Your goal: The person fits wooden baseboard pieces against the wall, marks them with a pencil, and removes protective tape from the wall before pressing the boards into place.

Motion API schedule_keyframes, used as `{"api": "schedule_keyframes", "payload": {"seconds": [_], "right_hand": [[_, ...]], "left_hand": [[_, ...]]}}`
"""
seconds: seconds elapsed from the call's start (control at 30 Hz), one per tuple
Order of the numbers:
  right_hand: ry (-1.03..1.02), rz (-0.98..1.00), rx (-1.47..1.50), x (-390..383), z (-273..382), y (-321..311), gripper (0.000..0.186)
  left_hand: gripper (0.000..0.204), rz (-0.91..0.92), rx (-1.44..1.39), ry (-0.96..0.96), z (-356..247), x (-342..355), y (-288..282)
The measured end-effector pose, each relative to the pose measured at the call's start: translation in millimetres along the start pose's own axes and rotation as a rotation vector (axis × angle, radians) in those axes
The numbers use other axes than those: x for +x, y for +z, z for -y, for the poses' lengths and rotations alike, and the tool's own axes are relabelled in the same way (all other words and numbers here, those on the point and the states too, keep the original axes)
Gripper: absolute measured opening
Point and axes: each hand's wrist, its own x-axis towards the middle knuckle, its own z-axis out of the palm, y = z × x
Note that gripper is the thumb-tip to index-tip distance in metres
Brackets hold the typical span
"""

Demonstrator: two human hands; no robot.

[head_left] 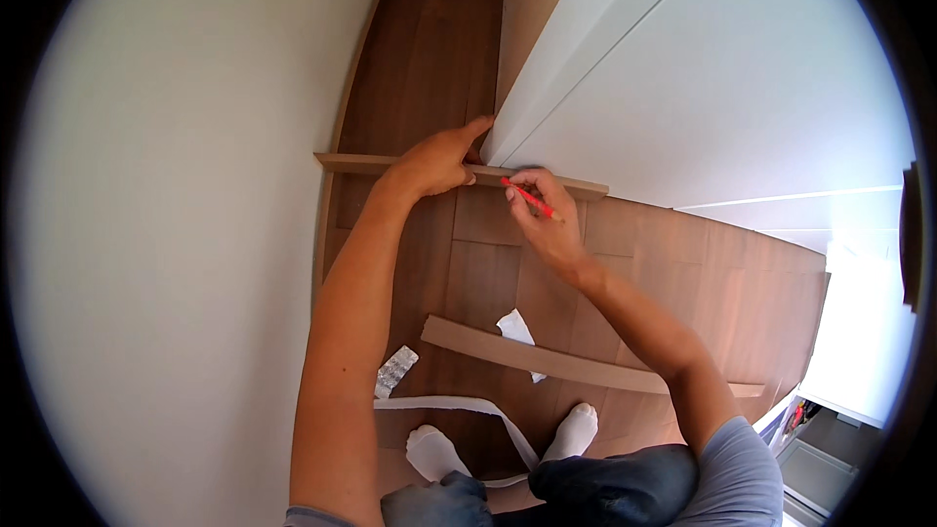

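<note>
A long brown skirting strip [576, 185] lies crosswise at the bottom corner of a white panel [673, 78], its left end reaching the wall. My left hand [429, 166] grips this strip close to the panel's corner, one finger stretched toward the panel and the others partly hidden behind the wood. Just to the right, my right hand [551, 227] pinches a red pencil [532, 200]. One end of the pencil meets the strip or sits very close to it; exact contact cannot be made out.
A second brown strip [547, 361] lies on the wood floor [483, 268] before my feet. Near it are a white paper scrap [514, 325], a crumpled silvery-white piece [396, 371] and a curling white band [439, 402]. A pale wall [195, 234] rises at left; an open drawer unit [825, 459] stands lower right.
</note>
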Motion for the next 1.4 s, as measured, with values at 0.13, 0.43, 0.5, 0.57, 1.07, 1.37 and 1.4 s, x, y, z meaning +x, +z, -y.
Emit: {"api": "schedule_keyframes", "payload": {"seconds": [0.13, 0.43, 0.5, 0.57, 1.07, 1.37, 1.4], "right_hand": [[0.331, 0.336, -0.103, -4.6, 28.0, -14.7, 0.01], [0.157, 0.342, 0.094, -41.4, 19.0, -29.2, 0.031], [0.333, 0.434, 0.426, -27.2, 26.6, -39.6, 0.028], [0.392, 0.451, 0.564, -18.7, 35.2, -37.1, 0.024], [0.148, 0.03, 0.14, 1.1, 14.1, -4.5, 0.015], [0.101, -0.053, -0.013, 2.7, 3.1, 12.1, 0.014], [0.085, -0.058, -0.031, 3.2, 4.1, 12.8, 0.014]], "left_hand": [[0.087, -0.005, -0.017, 0.002, 1.5, -5.2, -3.3], [0.086, 0.045, -0.029, 0.04, 5.6, -2.0, -1.4], [0.086, 0.042, -0.061, 0.008, 6.6, -3.4, -3.1], [0.086, 0.038, -0.068, 0.014, 9.2, -5.9, -3.4], [0.088, 0.037, -0.029, -0.032, -0.7, -3.8, -5.1], [0.088, 0.047, -0.018, -0.037, -2.2, -2.6, -6.2], [0.088, 0.049, -0.026, -0.043, -3.1, -3.4, -6.9]]}}
